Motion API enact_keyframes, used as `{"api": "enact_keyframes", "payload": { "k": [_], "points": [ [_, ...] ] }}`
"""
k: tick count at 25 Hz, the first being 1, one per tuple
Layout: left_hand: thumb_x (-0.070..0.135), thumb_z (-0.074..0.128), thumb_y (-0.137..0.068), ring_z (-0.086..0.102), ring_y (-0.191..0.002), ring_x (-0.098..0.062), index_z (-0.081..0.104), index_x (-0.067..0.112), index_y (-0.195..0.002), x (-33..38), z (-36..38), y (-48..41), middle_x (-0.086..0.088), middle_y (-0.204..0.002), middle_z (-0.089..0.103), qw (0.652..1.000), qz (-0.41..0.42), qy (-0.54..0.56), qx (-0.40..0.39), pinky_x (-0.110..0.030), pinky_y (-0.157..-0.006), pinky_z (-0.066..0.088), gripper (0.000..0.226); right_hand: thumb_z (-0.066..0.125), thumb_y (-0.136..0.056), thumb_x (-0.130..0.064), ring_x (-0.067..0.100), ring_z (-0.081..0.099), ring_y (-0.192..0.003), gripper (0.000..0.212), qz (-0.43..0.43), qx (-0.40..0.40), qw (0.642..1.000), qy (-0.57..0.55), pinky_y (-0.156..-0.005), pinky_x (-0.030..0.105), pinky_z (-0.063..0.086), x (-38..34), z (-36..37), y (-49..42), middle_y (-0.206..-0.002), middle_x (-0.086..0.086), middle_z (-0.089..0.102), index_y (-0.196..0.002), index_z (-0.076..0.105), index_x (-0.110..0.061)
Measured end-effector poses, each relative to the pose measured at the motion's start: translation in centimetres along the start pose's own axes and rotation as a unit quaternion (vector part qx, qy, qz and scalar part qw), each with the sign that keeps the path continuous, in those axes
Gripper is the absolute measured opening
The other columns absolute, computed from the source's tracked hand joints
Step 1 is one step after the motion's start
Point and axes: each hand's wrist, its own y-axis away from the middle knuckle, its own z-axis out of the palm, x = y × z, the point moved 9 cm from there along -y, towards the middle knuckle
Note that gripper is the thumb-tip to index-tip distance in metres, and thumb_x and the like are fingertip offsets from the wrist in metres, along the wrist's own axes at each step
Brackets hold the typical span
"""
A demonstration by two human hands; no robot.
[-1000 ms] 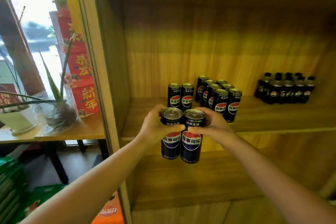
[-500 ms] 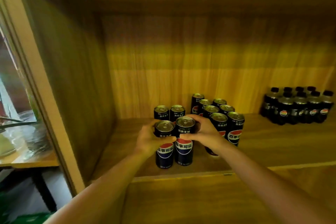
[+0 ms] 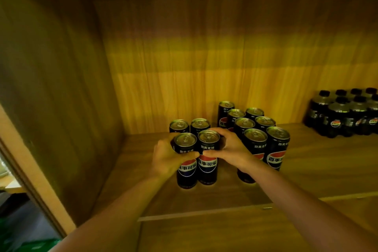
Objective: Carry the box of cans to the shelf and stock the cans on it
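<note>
- Shelf (image 3: pixel 306 172): wooden board, side wall at left, front edge nearest.
- Left hand (image 3: pixel 166 158): clamped on left can (image 3: pixel 186 161), fingers wrapped round upper body.
- Right hand (image 3: pixel 231 149): clamped on right can (image 3: pixel 207 157), thumb across its front.
- Held pair: upright, touching, apparently down on the board toward its left, in front of back pair (image 3: pixel 189 126).
- Block of cans (image 3: pixel 255 133): just right, mid-board; bottles (image 3: pixel 345 114) at right edge.
- Handling, judged: stiff, smooth, slippery metal; full, so fairly heavy; dentable. Best gripped round the mid-body, not the rim.
</note>
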Motion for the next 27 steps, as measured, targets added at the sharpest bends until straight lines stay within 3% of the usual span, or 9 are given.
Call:
{"api": "enact_keyframes", "payload": {
  "k": [3,6,11,15,17,19,23,25,27],
  "points": [
    [0.008,0.086,-0.052,0.058,-0.092,-0.010,0.055,0.019,-0.109,0.0,-0.3,-0.1,0.010,-0.093,0.059,1.000,0.004,-0.002,0.009,-0.032,-0.088,0.049,0.065,0.084,-0.056,-0.019,0.020,0.052,-0.118,0.079,0.011,0.016,1.000,-0.004,-0.103,0.048,0.042,0.5,-0.1,0.0,-0.127,0.004,0.053,-0.123,0.043,-0.027],
    [0.010,0.087,-0.049,0.057,-0.096,-0.014,0.048,0.020,-0.115,-0.3,-0.8,-0.3,0.016,-0.094,0.054,1.000,0.008,-0.003,0.020,-0.033,-0.086,0.050,0.077,0.084,-0.050,-0.026,0.022,0.053,-0.115,0.081,0.009,0.024,1.000,-0.002,-0.100,0.050,0.044,0.5,0.0,0.0,-0.123,0.004,0.052,-0.117,0.038,-0.034],
    [0.010,0.087,-0.048,0.058,-0.101,-0.019,0.046,0.020,-0.116,-0.9,-1.3,-0.7,0.012,-0.099,0.055,1.000,0.014,0.002,0.018,-0.039,-0.087,0.052,0.080,0.084,-0.056,-0.015,0.023,0.056,-0.110,0.086,0.007,0.023,1.000,-0.003,-0.097,0.050,0.046,0.3,0.5,-0.1,-0.120,0.003,0.052,-0.122,0.031,-0.034],
    [0.011,0.086,-0.051,0.055,-0.099,-0.012,0.044,0.019,-0.120,-1.1,-1.1,-1.1,0.011,-0.102,0.053,1.000,0.015,-0.007,0.002,-0.024,-0.080,0.048,0.081,0.083,-0.058,-0.016,0.023,0.055,-0.113,0.085,0.006,0.012,1.000,-0.005,-0.099,0.050,0.045,0.6,0.7,-0.2,-0.120,0.002,0.052,-0.124,0.032,-0.032],
    [0.011,0.085,-0.055,0.053,-0.091,-0.002,0.041,0.019,-0.120,-1.0,-0.8,-0.9,0.018,-0.098,0.050,1.000,0.022,-0.003,-0.007,-0.011,-0.072,0.042,0.079,0.082,-0.061,-0.013,0.021,0.053,-0.116,0.082,0.007,0.000,1.000,-0.020,-0.102,0.048,0.043,0.9,1.0,-0.2,-0.122,0.003,0.052,-0.124,0.032,-0.031],
    [0.011,0.083,-0.058,0.051,-0.090,0.003,0.039,0.019,-0.120,-1.3,-0.5,-0.8,0.023,-0.096,0.048,1.000,0.018,0.009,-0.019,-0.008,-0.069,0.040,0.077,0.080,-0.063,-0.013,0.020,0.052,-0.118,0.079,0.012,-0.005,0.999,-0.031,-0.103,0.048,0.042,1.2,1.2,-0.1,-0.126,0.005,0.052,-0.123,0.033,-0.030],
    [0.028,0.087,-0.050,0.051,-0.114,-0.017,0.038,0.020,-0.121,-2.5,-0.7,-0.4,0.007,-0.114,0.055,0.999,-0.009,0.002,-0.044,-0.029,-0.087,0.048,0.086,0.080,-0.063,-0.016,0.019,0.048,-0.122,0.086,0.021,-0.028,0.999,0.010,-0.105,0.044,0.040,0.7,1.6,0.5,-0.133,0.003,0.048,-0.130,0.028,-0.027],
    [0.043,0.084,-0.049,0.043,-0.126,-0.020,0.036,0.021,-0.127,-1.7,-1.4,0.1,0.000,-0.132,0.047,0.998,-0.002,-0.041,-0.042,-0.041,-0.099,0.044,0.094,0.081,-0.063,-0.022,0.017,0.041,-0.128,0.091,0.004,-0.018,0.998,0.060,-0.105,0.036,0.037,-0.9,1.0,1.1,-0.137,0.000,0.042,-0.135,0.025,-0.026],
    [0.048,0.076,-0.061,0.032,-0.132,-0.018,0.030,0.021,-0.134,0.1,-2.5,1.0,0.005,-0.138,0.036,0.990,0.024,-0.138,-0.029,-0.043,-0.107,0.036,0.090,0.078,-0.066,-0.029,0.017,0.032,-0.133,0.092,-0.029,0.012,0.987,0.160,-0.107,0.032,0.031,-3.7,0.3,2.0,-0.143,0.000,0.034,-0.139,0.022,-0.024]
  ]
}}
